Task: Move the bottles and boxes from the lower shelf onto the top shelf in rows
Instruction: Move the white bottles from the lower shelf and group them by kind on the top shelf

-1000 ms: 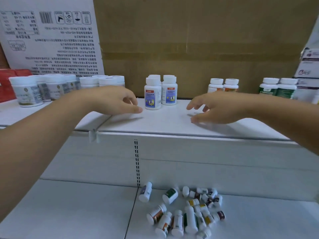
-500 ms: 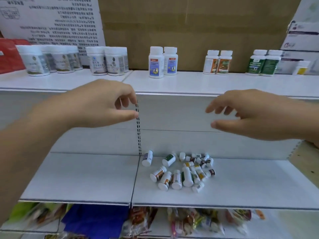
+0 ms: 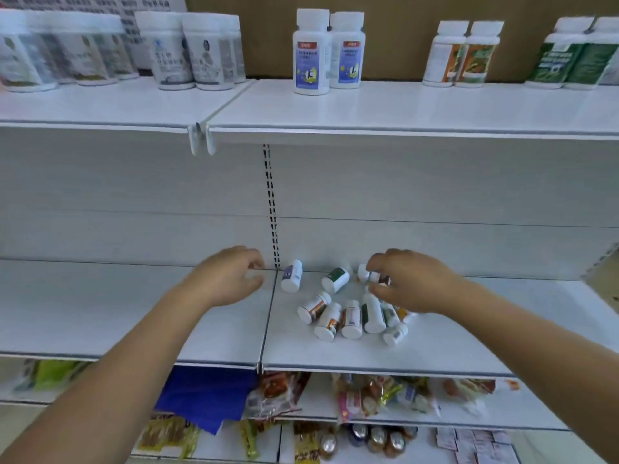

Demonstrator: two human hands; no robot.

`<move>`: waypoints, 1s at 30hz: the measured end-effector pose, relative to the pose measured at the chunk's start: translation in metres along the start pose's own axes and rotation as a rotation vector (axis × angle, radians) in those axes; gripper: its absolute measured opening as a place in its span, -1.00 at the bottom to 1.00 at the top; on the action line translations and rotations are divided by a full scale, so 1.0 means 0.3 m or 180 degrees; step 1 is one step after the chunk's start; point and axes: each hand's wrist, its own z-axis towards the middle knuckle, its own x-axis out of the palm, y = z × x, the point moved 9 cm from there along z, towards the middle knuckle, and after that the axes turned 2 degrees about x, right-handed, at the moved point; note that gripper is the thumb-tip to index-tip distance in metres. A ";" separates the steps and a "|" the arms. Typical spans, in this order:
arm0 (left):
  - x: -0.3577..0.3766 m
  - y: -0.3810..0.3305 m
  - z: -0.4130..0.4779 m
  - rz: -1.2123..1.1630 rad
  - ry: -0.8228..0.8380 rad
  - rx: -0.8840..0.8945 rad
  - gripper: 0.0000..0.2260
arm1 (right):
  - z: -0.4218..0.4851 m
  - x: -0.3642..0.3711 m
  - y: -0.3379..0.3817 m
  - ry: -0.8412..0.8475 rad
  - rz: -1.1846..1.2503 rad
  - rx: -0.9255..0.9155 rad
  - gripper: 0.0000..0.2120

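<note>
Several small white bottles (image 3: 350, 318) lie on their sides in a pile on the lower shelf (image 3: 134, 316), right of its centre seam. My right hand (image 3: 410, 283) reaches over the back of the pile, thumb and fingers curled round a small brown-labelled bottle (image 3: 382, 279). My left hand (image 3: 231, 276) hovers just left of the pile near a purple-labelled bottle (image 3: 292, 275), its fingers loosely curled and holding nothing. On the top shelf (image 3: 402, 108) stand rows of upright bottles: a blue-labelled pair (image 3: 326, 55), an orange-labelled pair (image 3: 462, 56) and a green-labelled pair (image 3: 576, 56).
Large white jars (image 3: 100, 51) fill the top shelf's left part. A slotted upright (image 3: 272, 209) runs down the back panel between the shelves. Below the lower shelf lie snack packets (image 3: 378, 396) and a blue bag (image 3: 207, 393).
Both hands have dropped from in front of the top shelf down to the lower shelf. The right hand has closed on a small bottle in the pile. The view tilted downward.
</note>
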 end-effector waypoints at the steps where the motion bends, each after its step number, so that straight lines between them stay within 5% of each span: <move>1: 0.060 0.026 0.029 -0.0052 0.0096 -0.0109 -0.73 | 0.045 0.060 -0.017 0.0138 0.0040 0.0059 -0.63; 11: 0.506 0.178 0.352 -0.0881 0.0406 -0.1211 -0.44 | 0.447 0.503 0.007 0.0472 0.0400 0.0254 -0.33; 17: 0.657 0.212 0.516 -0.1701 0.0038 -0.1435 -0.63 | 0.554 0.642 0.089 0.0464 0.0171 0.0137 -0.15; 23: 0.730 0.284 0.586 -0.2129 -0.0043 -0.1689 -0.56 | 0.615 0.679 0.147 0.0484 0.0930 0.0045 -0.22; 30: 0.566 0.184 0.406 -0.3768 -0.0124 -0.1394 -0.70 | 0.545 0.572 0.199 -0.0050 0.2173 -0.0173 -0.43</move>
